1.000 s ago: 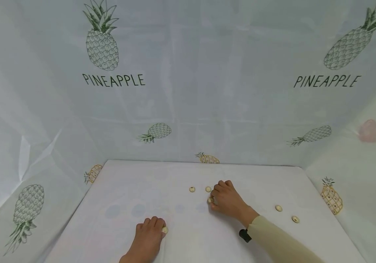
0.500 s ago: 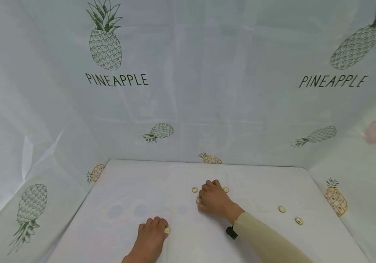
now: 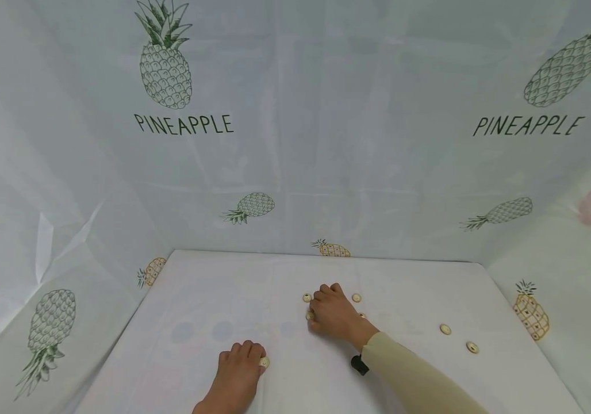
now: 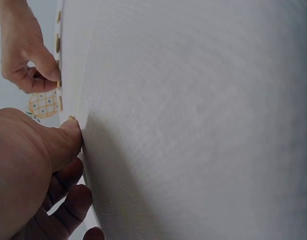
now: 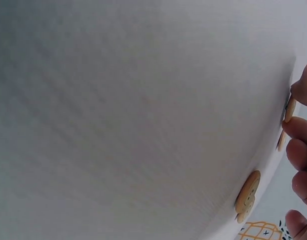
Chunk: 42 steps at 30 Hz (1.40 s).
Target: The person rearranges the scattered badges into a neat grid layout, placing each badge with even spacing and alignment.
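Small round pale wooden discs lie on the white tabletop. In the head view my left hand (image 3: 240,368), nearest the front, pinches one disc (image 3: 264,361) at the table surface; the left wrist view shows its thumb (image 4: 68,137) against that disc's edge (image 4: 72,118). Farther back, my right hand (image 3: 333,313) holds another disc (image 3: 309,315) down on the cloth. In the right wrist view, thumb and forefinger grip this disc (image 5: 290,108) by opposite edges. Just behind the right hand, to its left, sits a disc (image 3: 307,297).
Beyond the right wrist are a back disc (image 3: 356,297) and a partly covered disc (image 3: 362,315). Two more discs, one upper (image 3: 445,329) and one lower (image 3: 472,347), lie at the right. A pineapple-print sheet (image 3: 300,144) hangs around the table.
My right hand has slid its disc leftward, uncovering two discs on its right and covering one in the back row. The left hand keeps its grip; the head view has shifted slightly.
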{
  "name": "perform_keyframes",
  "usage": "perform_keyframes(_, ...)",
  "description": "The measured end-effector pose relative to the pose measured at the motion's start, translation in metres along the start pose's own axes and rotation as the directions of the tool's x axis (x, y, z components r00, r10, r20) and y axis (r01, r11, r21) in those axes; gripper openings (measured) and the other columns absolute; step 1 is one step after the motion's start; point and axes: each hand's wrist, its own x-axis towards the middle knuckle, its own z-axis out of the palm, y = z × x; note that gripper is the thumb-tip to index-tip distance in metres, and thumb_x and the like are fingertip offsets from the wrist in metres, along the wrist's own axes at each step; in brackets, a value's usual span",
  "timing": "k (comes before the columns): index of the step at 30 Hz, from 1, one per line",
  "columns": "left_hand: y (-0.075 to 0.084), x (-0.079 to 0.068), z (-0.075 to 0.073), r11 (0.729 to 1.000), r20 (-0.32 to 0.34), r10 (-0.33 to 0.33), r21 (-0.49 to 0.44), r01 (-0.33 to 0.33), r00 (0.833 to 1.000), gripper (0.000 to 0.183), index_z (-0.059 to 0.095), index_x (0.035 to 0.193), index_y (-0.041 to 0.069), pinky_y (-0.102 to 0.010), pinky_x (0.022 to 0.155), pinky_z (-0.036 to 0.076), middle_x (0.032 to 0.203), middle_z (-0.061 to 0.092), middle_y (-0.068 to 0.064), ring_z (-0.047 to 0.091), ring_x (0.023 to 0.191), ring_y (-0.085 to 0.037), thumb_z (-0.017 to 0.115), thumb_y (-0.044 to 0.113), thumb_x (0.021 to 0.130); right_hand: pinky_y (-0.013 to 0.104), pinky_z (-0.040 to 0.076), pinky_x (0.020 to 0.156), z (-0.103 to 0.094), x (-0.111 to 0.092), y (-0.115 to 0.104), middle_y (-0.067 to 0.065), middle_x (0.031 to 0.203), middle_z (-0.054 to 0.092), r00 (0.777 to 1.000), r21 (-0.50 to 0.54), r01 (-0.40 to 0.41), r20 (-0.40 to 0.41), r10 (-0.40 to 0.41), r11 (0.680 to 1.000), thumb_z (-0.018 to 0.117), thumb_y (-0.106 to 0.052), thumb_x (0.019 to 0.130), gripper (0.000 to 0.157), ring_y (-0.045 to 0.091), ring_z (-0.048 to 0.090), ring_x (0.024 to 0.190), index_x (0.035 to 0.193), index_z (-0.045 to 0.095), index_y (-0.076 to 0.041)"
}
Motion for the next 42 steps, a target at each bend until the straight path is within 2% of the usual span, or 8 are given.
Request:
perform_keyframes(4, 0.001, 0.0, -0.001, 1.0, -0.001, 0.005, -0.015, -0.005, 1.0, 0.025, 0.059, 0.108, 0.017, -0.045, 0.076, 0.043, 0.1, 0.054, 0.005, 0.045, 0.088, -0.016, 0.078, 0.027, 0.095, 0.039, 0.038, 0.084, 0.002, 0.0, 0.0, -0.006, 0.083, 0.062, 1.0, 0.006, 0.0, -0.012, 0.0, 1.0, 0.076, -0.036, 0.087, 0.019, 0.016, 0.045, 0.083, 0.082, 0.072, -0.018)
perform_keyframes(12, 0.0, 0.001, 0.001, 1.0, 0.0, 0.004, -0.016, -0.004, 1.0, 0.026, 0.06, 0.109, 0.016, -0.048, 0.078, 0.046, 0.101, 0.055, 0.004, 0.048, 0.09, -0.017, 0.079, 0.027, 0.094, 0.039, 0.038, 0.085, 0.0, 0.002, -0.002, -0.007, 0.085, 0.063, 1.0, 0.013, -0.016, 0.022, 0.016, 1.0, 0.074, -0.036, 0.09, 0.018, 0.015, 0.045, 0.084, 0.084, 0.073, -0.019)
perform_keyframes(19, 0.002, 0.001, -0.001, 1.0, -0.022, 0.009, 0.0, -0.009, 1.0, 0.027, 0.06, 0.107, 0.015, -0.047, 0.076, 0.045, 0.101, 0.056, 0.003, 0.049, 0.089, -0.019, 0.08, 0.026, 0.093, 0.038, 0.038, 0.084, 0.001, 0.001, -0.001, -0.007, 0.083, 0.061, 1.0, 0.012, -0.017, 0.004, 0.017, 1.0, 0.075, -0.036, 0.089, 0.018, 0.015, 0.043, 0.082, 0.083, 0.073, -0.019)
perform_keyframes(31, 0.003, 0.001, 0.001, 1.0, 0.0, 0.006, -0.024, -0.006, 1.0, 0.02, 0.058, 0.105, 0.019, -0.044, 0.077, 0.042, 0.098, 0.052, 0.007, 0.043, 0.085, -0.014, 0.075, 0.025, 0.097, 0.039, 0.038, 0.084, -0.003, -0.004, -0.001, -0.006, 0.083, 0.061, 1.0, 0.026, -0.007, -0.004, 0.007, 1.0, 0.073, -0.037, 0.093, 0.02, 0.015, 0.044, 0.082, 0.086, 0.073, -0.018)
perform_keyframes(38, 0.002, 0.001, 0.002, 1.0, 0.023, 0.002, -0.019, -0.001, 1.0, 0.018, 0.057, 0.105, 0.019, -0.041, 0.076, 0.04, 0.096, 0.049, 0.007, 0.039, 0.084, -0.014, 0.073, 0.025, 0.099, 0.041, 0.04, 0.089, -0.011, -0.01, 0.005, -0.004, 0.093, 0.064, 0.998, 0.046, -0.052, -0.022, 0.053, 0.998, 0.071, -0.045, 0.097, 0.03, 0.017, 0.046, 0.087, 0.097, 0.071, -0.015)
perform_keyframes(42, 0.002, 0.001, 0.002, 0.999, 0.03, -0.006, -0.035, 0.007, 1.0, 0.016, 0.057, 0.105, 0.018, -0.044, 0.077, 0.041, 0.096, 0.049, 0.007, 0.039, 0.084, -0.015, 0.072, 0.025, 0.1, 0.041, 0.04, 0.091, -0.016, -0.02, 0.014, -0.004, 0.093, 0.062, 0.994, 0.036, -0.094, -0.056, 0.096, 0.995, 0.074, -0.043, 0.095, 0.028, 0.017, 0.047, 0.089, 0.097, 0.07, -0.016)
